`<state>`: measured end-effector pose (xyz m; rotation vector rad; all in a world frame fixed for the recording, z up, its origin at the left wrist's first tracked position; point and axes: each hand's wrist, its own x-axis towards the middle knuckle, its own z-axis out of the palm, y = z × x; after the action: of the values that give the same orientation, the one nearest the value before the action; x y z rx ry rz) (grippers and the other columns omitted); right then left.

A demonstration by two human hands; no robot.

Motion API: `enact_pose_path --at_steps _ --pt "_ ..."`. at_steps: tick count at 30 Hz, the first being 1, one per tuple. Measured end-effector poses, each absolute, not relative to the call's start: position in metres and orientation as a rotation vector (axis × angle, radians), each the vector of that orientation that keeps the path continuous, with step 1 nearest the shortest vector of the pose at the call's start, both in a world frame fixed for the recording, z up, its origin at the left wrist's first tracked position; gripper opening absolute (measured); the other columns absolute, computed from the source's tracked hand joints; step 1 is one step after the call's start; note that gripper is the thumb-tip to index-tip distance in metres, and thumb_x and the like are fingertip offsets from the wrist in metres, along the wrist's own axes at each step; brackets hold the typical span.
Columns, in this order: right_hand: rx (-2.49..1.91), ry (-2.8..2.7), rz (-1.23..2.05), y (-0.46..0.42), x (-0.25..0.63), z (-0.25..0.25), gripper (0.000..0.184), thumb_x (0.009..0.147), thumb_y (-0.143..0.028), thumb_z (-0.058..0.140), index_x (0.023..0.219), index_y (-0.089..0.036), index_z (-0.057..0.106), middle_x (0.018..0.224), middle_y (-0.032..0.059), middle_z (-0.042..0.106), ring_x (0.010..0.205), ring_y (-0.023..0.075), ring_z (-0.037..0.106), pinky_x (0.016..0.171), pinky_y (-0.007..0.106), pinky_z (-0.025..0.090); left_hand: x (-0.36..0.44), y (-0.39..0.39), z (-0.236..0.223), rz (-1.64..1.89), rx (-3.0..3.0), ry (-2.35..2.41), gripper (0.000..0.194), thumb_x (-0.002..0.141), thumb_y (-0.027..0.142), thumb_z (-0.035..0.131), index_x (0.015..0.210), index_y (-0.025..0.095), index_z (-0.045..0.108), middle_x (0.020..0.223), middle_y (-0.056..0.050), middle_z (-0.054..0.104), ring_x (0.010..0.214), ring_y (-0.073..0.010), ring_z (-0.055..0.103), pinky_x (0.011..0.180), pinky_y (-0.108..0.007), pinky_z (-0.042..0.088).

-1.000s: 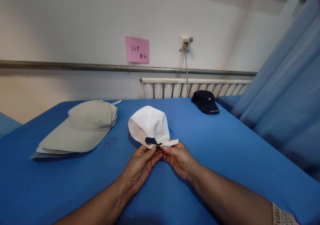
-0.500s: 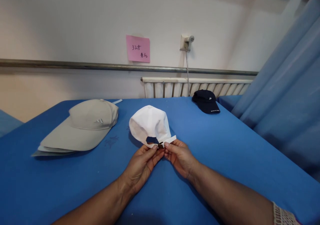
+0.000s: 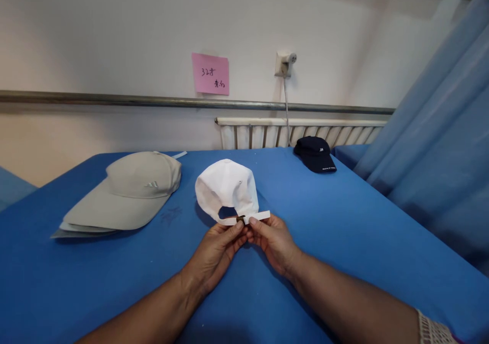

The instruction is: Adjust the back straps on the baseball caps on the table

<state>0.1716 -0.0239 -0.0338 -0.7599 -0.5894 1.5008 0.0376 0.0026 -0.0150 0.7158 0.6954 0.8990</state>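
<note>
A white baseball cap (image 3: 228, 183) is in front of me on the blue surface, with its back opening and strap facing me. My left hand (image 3: 216, 250) pinches the strap between thumb and fingers, just at the left of the dark buckle (image 3: 240, 220). On the other side of the buckle, my right hand (image 3: 275, 242) grips the white strap (image 3: 260, 216), whose loose end sticks out to the right above the fingers. The fingertips of both hands nearly meet below the buckle. The cap's brim is hidden behind its crown.
Stacked beige and grey caps (image 3: 130, 191) lie at the left. A navy cap (image 3: 315, 154) sits at the far right of the blue table (image 3: 362, 262). Behind are a radiator (image 3: 263, 133), a metal rail (image 3: 153, 102) and a pink note (image 3: 211, 74). A blue curtain (image 3: 439, 145) hangs right.
The white cap has shifted slightly left, and its strap end now lies more level. Both hands keep hold of the strap; the other caps stay put.
</note>
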Motion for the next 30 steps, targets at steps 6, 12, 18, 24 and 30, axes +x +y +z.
enact_pose_path --at_steps 6,12,18,24,30 --pt "-0.939 -0.668 1.296 -0.0217 0.1724 -0.04 0.038 0.066 -0.046 0.082 0.081 -0.016 0.064 0.063 -0.0009 0.063 0.05 0.0101 0.055 0.05 0.024 0.042 0.0369 0.0028 -0.0159 0.915 0.675 0.719 0.016 0.074 0.014 0.079 0.09 0.01 0.074 0.085 -0.008 0.074 0.076 -0.0141 0.068 0.077 -0.025 0.056" --pt "-0.951 -0.783 1.188 -0.0233 0.1728 -0.0352 0.036 0.071 -0.05 0.077 0.075 -0.017 0.063 0.059 -0.0013 0.062 0.05 0.0109 0.055 0.051 0.025 0.044 0.0349 0.0056 -0.0178 0.899 0.655 0.736 0.017 0.075 0.014 0.078 0.091 0.009 0.073 0.087 -0.01 0.074 0.079 -0.0171 0.069 0.079 -0.028 0.057" --pt "-0.926 -0.795 1.173 -0.0243 0.1732 -0.0345 0.033 0.074 -0.049 0.075 0.076 -0.018 0.065 0.063 -0.0003 0.065 0.051 0.0111 0.056 0.054 0.026 0.045 0.0348 0.0065 -0.0181 0.893 0.686 0.728 0.018 0.077 0.016 0.076 0.094 0.009 0.073 0.092 -0.011 0.075 0.082 -0.0176 0.07 0.081 -0.029 0.057" --pt "-0.927 -0.751 1.196 -0.0241 0.1744 -0.0332 0.032 0.073 -0.047 0.076 0.074 -0.017 0.067 0.061 -0.0004 0.063 0.05 0.0102 0.053 0.051 0.025 0.043 0.0357 0.0058 -0.0185 0.898 0.68 0.752 0.017 0.075 0.014 0.077 0.091 0.01 0.074 0.087 -0.009 0.076 0.078 -0.0162 0.07 0.076 -0.026 0.057" --pt "-0.923 -0.776 1.193 -0.0258 0.1753 -0.0305 0.032 0.074 -0.048 0.075 0.073 -0.017 0.068 0.063 0.0008 0.064 0.051 0.01 0.052 0.052 0.025 0.043 0.0367 0.0043 -0.0164 0.897 0.7 0.76 0.016 0.075 0.015 0.078 0.09 0.01 0.075 0.087 -0.009 0.075 0.08 -0.016 0.07 0.077 -0.025 0.057"
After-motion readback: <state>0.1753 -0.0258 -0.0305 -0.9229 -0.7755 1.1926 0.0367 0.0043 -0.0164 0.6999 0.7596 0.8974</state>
